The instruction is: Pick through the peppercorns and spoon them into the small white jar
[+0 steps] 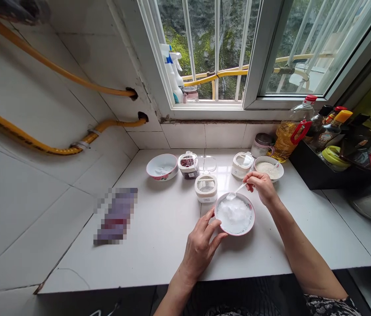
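Observation:
A pink-rimmed bowl [253,220] holds a heap of white granular stuff [235,216]. My left hand [203,239] grips the left side of this bowl, fingers along the rim and thumb low at the front. Over the far edge, my right hand [261,186] pinches the handle of a small white spoon [237,192], whose tip is at the white heap. Just behind the bowl stands a small clear container [206,189] with its lid up. A second bowl [268,169] with pale contents sits beyond my right hand, beside a white-lidded container [242,165].
A floral bowl [162,167] and a container of dark red bits [188,164] stand at the back left. An oil bottle [292,129] and a black box of bottles [317,169] line the right. A blurred purple packet [116,217] lies left on the white counter [159,245].

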Tool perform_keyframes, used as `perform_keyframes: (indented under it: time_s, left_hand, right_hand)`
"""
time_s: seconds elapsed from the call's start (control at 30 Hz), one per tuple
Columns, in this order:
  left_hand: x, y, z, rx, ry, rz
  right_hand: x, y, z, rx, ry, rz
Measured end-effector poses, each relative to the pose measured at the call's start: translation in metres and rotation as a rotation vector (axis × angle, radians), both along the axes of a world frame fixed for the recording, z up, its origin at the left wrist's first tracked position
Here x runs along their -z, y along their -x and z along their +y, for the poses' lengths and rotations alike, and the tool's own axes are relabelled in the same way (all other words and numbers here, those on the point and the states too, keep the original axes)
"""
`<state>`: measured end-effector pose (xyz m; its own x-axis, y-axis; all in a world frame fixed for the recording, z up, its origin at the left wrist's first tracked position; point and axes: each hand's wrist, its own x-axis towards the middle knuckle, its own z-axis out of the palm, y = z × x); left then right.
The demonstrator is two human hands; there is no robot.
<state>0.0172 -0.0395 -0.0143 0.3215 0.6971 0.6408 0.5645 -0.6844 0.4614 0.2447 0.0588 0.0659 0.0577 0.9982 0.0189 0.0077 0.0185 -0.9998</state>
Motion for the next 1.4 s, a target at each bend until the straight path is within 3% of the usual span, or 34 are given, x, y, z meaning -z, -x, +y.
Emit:
perform_keyframes:
  time_s: [0.13, 0.23, 0.37, 0.47, 0.57, 0.77, 0.93, 1.13, 1.4]
  left_hand:
    - [0.000, -0.001, 0.000, -0.004, -0.011, -0.003]
    - [0.000, -0.001, 0.000, -0.008, -0.019, -0.002]
    - [0.001, -0.001, 0.000, -0.007, -0.010, 0.002]
    - [0.001, -0.001, 0.000, -0.007, -0.004, 0.001]
    - [0.001, -0.001, 0.000, -0.008, 0.006, 0.001]
    - [0.000, 0.000, 0.000, -0.002, 0.003, -0.004]
    - [0.001, 0.000, 0.000, -0.007, 0.002, 0.000]
    - [0.000, -0.001, 0.000, -0.005, -0.001, -0.001]
    - [0.001, 0.001, 0.000, -0.006, 0.012, -0.005]
  right_hand:
    - [0.003, 0.017, -0.002, -0.005, -0.039, 0.092]
    - [0.007, 0.031, -0.007, 0.019, -0.176, 0.026]
    - [0.015, 0.042, -0.013, 0.028, -0.500, -0.306]
    - [0.018, 0.044, -0.014, -0.097, -0.780, -0.642]
    - [0.012, 0.040, -0.015, -0.134, -0.890, -0.740]
    - [-0.009, 0.009, -0.019, 0.116, -0.654, -0.636]
    - [-0.011, -0.008, -0.016, 0.076, -0.574, -0.723]
    - [-0.005, 0.000, -0.016, 0.018, -0.602, -0.781]
    - [-0.002, 0.000, -0.013, 0.005, -0.390, -0.578]
